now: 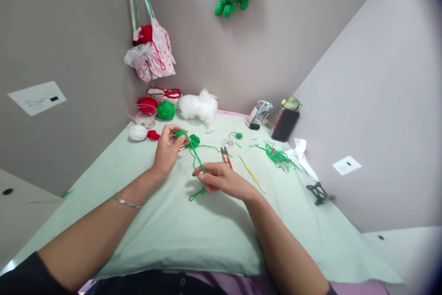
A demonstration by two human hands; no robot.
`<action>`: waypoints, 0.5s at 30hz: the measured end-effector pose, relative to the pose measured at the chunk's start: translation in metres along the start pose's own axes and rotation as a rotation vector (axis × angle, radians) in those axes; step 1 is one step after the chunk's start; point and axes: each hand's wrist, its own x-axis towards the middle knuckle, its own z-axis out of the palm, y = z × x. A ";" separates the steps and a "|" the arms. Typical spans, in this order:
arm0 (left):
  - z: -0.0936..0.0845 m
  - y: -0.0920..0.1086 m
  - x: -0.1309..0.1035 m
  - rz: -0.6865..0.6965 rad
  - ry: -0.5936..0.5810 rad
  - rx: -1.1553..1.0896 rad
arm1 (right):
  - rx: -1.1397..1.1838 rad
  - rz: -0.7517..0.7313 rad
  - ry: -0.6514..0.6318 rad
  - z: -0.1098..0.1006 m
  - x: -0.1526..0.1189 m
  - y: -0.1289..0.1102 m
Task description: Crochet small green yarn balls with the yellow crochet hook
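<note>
My left hand (170, 147) is closed on a small green crocheted piece (180, 134) at the middle left of the cloth-covered table. From it a green yarn strand (196, 154) runs down to my right hand (216, 177), whose fingers are pinched round it. A looped green end (196, 194) hangs out below my right fingers. Just right of my left hand lies another green yarn piece (194, 141). Orange-handled snips (227, 158) and a yellow crochet hook (251, 173) lie beyond and to the right of my right hand.
White stuffing (198, 105), a green yarn ball (166, 110), a white yarn ball (137, 132) and a clear tub (142, 117) stand at the back left. Green yarn scraps (276, 156), a phone (285, 125) and a clear cup (260, 113) are at the right.
</note>
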 end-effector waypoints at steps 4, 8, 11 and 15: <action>-0.022 -0.008 0.020 -0.009 0.097 0.002 | -0.058 -0.038 -0.140 -0.003 -0.015 -0.014; -0.035 -0.018 0.029 -0.065 0.150 0.012 | -0.145 -0.112 -0.325 -0.004 -0.032 -0.030; -0.041 -0.022 0.034 -0.116 0.166 0.016 | -0.271 -0.218 -0.524 0.003 -0.048 -0.037; -0.047 -0.027 0.039 -0.166 0.187 0.008 | -0.382 -0.328 -0.637 0.011 -0.079 -0.029</action>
